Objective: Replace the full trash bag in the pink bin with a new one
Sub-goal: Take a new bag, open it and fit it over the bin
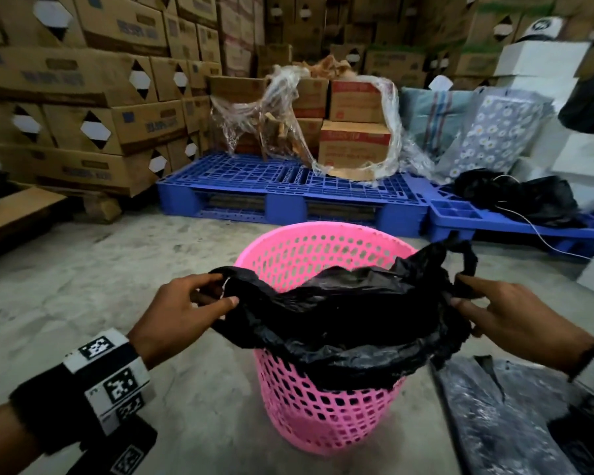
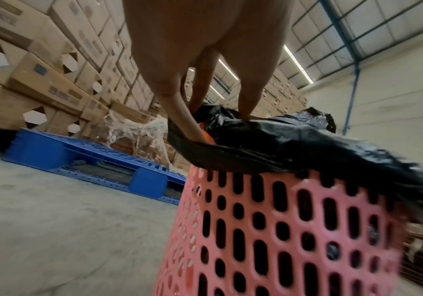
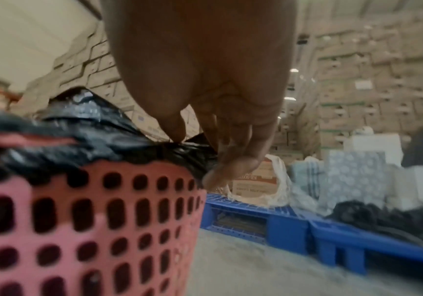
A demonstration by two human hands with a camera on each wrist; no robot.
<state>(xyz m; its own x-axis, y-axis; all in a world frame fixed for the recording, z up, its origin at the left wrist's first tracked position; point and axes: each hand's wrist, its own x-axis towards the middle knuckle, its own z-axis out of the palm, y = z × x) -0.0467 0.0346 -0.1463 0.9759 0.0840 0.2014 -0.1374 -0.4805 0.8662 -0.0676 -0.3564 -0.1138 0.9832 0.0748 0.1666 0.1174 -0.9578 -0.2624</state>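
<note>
Head view: crumpled black trash bag [image 1: 340, 320]

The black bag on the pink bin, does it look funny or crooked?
A bit. The black bag isn't fitted evenly on the pink bin: it covers the near rim but the far rim is bare. The left hand and right hand pinch its edges, stretching it sideways. No tear or spill shows.

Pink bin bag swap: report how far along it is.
Done: nothing finished that shows. In hand: left hand and right hand each pinch an edge of the black bag, which lies draped over the pink bin rim. Left: whether this bag is old or new is unclear, so the remaining steps are too.
</note>
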